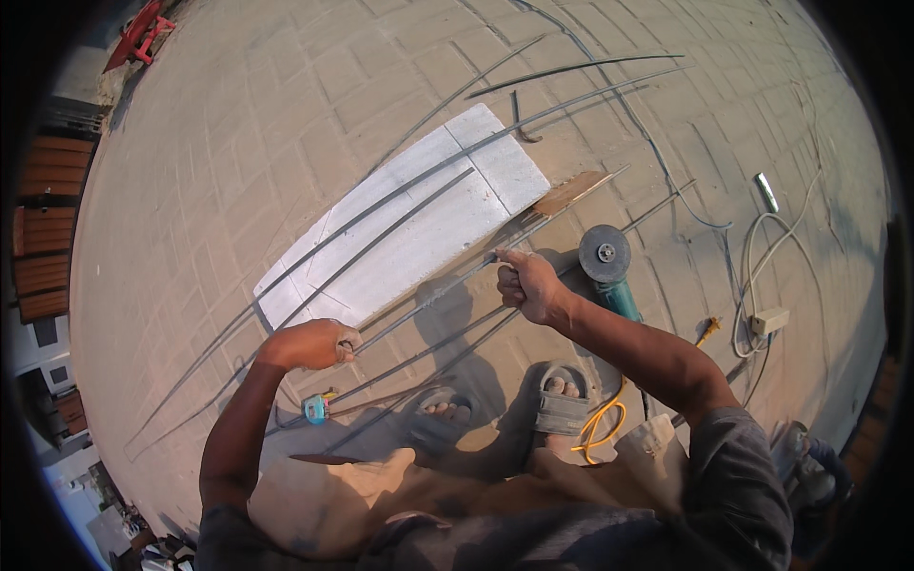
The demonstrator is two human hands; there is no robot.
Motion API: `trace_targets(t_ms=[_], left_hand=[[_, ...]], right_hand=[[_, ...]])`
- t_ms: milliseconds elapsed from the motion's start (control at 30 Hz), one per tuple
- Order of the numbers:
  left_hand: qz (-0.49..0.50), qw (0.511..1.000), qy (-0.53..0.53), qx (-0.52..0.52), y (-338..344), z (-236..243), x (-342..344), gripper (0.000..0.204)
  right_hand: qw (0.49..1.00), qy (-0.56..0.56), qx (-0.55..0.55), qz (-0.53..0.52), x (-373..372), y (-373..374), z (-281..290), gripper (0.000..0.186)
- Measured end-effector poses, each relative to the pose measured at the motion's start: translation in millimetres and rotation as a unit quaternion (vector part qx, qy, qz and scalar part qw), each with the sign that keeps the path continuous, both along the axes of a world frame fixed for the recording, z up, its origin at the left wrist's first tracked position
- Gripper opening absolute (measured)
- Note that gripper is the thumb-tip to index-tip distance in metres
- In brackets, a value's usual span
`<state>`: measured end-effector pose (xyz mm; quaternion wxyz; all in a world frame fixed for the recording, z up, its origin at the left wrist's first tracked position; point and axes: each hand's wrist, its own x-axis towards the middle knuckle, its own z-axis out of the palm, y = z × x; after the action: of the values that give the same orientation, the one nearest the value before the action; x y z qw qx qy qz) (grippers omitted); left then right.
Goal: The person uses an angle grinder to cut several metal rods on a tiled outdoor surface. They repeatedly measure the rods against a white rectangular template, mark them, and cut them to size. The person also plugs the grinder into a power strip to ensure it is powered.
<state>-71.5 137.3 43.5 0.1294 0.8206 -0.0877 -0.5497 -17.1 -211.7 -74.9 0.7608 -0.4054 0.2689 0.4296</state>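
Observation:
My left hand (316, 343) is closed around a thin steel rod (424, 306) that runs diagonally beside a long white block (438, 238). My right hand (528, 285) holds the same rod farther up, fingers curled and index finger along it. Two more rods (381, 195) lie across the block's top, and others (447, 343) rest on the paving below my hands. Right of my right hand, an angle grinder (606, 262) with a dark disc and green body lies on the ground. A blue tape measure (315, 409) sits below my left hand. A brown board (571, 195) is at the block's right end.
My sandalled feet (562, 409) stand on brick paving (238, 143). A yellow cord (600, 428), a socket box (769, 321), grey cables (752, 257) and a silver bar (766, 192) lie to the right. A red metal object (141, 36) stands far top left, beside wooden panels (48, 228).

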Motion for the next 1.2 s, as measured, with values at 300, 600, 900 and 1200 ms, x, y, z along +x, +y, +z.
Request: trace_targets(t_ms=[300,600,900,1200], left_hand=[[0.173,0.977,-0.116,-0.042,29,1,-53,0.046],[0.401,0.871,-0.261,-0.114,34,-20,-55,0.042],[0.315,0.787,-0.53,-0.005,139,-72,-38,0.03],[0.248,0.778,-0.573,-0.07,131,-105,9,0.027]], right_hand=[[0.988,-0.081,-0.006,0.132,-20,62,67,0.022],[0.874,-0.395,-0.109,0.261,35,180,79,0.031],[0.801,-0.458,-0.185,0.337,49,137,55,0.027],[0.722,-0.607,-0.272,0.193,76,114,49,0.017]])
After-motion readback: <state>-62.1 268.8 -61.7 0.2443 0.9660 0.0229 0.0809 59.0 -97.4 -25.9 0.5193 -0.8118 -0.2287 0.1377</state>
